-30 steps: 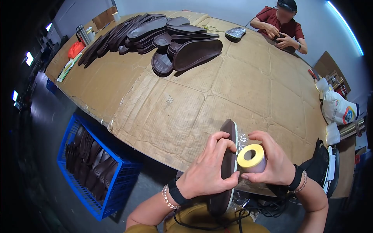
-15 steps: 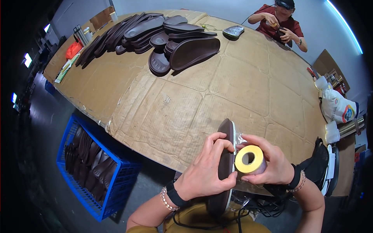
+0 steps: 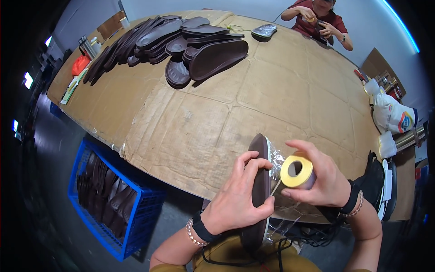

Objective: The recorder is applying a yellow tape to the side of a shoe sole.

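Gripping from the left, the left hand closes around a dark brown shoe sole, its fingers curled over the upper edge and the thumb pressed against the near face. That sole stands on its long edge, running from the person's lap up to the near rim of the table, with its rounded tip resting over the cardboard that covers the table top. It is smooth and matte, with a pale strip showing along the side that faces right, and crinkled clear plastic film lies against that side.

On the other side, the right hand is closed on a roll of yellow tape, thumb below and fingers wrapped over the top and back. Its open core faces the camera. A short length of tape reaches from the roll to the sole's right side, so roll and sole are just beside each other, joined by that strip, and both sit between the two hands.

Farther up the table lies a heap of dark soles, well apart from the hands. A blue crate holding more soles stands on the floor to the left. At the far end, another person in a red shirt works with both hands.
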Demonstrator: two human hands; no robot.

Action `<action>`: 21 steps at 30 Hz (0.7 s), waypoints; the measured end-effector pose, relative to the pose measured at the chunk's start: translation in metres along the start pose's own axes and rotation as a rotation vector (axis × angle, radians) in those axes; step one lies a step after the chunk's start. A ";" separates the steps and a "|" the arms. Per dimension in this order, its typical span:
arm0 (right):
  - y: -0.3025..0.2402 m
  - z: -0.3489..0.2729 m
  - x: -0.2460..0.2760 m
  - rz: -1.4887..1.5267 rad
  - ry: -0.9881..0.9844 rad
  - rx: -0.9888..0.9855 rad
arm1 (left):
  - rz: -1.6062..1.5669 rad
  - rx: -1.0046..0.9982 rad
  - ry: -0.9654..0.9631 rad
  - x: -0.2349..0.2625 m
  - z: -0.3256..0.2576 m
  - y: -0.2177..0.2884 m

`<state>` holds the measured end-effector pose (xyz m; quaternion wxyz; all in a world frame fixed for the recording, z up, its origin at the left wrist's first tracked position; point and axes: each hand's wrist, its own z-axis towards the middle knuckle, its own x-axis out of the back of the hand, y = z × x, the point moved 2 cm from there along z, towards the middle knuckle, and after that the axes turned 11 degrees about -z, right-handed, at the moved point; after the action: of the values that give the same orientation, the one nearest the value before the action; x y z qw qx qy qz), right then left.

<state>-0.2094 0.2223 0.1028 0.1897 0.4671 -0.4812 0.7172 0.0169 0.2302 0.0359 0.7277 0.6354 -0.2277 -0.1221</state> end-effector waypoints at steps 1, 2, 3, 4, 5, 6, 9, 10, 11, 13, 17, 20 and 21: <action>-0.001 0.001 0.000 -0.041 0.035 0.003 | 0.008 -0.003 -0.004 0.000 0.000 0.000; -0.002 0.002 -0.003 -0.056 0.068 -0.003 | 0.015 -0.006 -0.008 0.000 0.000 0.001; -0.003 0.003 -0.006 -0.072 0.089 -0.012 | 0.025 -0.010 -0.007 0.000 0.000 0.001; -0.004 0.004 -0.009 -0.094 0.111 -0.029 | 0.027 -0.014 -0.006 -0.001 0.000 0.000; -0.004 0.005 -0.012 -0.121 0.129 -0.055 | 0.032 -0.020 -0.001 -0.001 0.000 0.000; -0.005 0.007 -0.014 -0.142 0.186 -0.025 | 0.037 -0.025 0.003 -0.001 0.000 -0.001; -0.008 0.011 -0.015 -0.222 0.256 0.028 | 0.060 -0.033 0.002 -0.001 0.000 -0.002; -0.009 0.011 -0.015 -0.235 0.254 0.019 | 0.061 -0.041 0.003 -0.001 0.000 -0.002; -0.011 0.011 -0.015 -0.248 0.252 0.009 | 0.058 -0.043 0.005 -0.001 -0.001 -0.002; -0.013 0.012 -0.015 -0.278 0.241 -0.001 | 0.057 -0.049 0.010 -0.002 -0.001 -0.002; -0.016 0.012 -0.017 -0.322 0.220 -0.008 | 0.066 -0.067 0.020 -0.004 0.000 -0.002; -0.018 0.012 -0.017 -0.337 0.213 -0.015 | 0.063 -0.067 0.023 -0.004 -0.001 -0.002; -0.018 0.012 -0.017 -0.341 0.211 -0.018 | 0.061 -0.064 0.022 -0.004 -0.001 -0.002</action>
<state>-0.1817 0.2235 0.0988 0.3619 0.4622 -0.3789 0.7154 0.0138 0.2327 0.0329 0.7533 0.6061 -0.2347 -0.1001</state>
